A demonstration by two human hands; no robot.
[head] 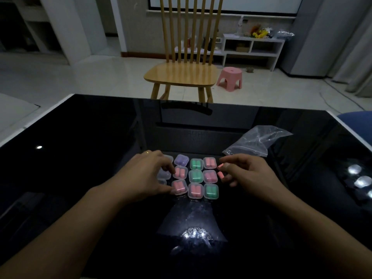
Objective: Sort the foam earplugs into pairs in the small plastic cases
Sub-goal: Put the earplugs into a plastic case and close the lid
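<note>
On the black glossy desk (80, 137) the left hand (145, 176) lies at the left side of a grid of small plastic cases (195, 176), its curled fingers pinching the near-left case with pink earplugs (179, 187). Some clear cases are partly hidden under this hand. The closed cases hold purple, green and pink pairs. Just right of the grid, the right hand (247, 172) pinches two loose pink earplugs (220, 170). Behind it lies a clear plastic bag (255, 141).
</note>
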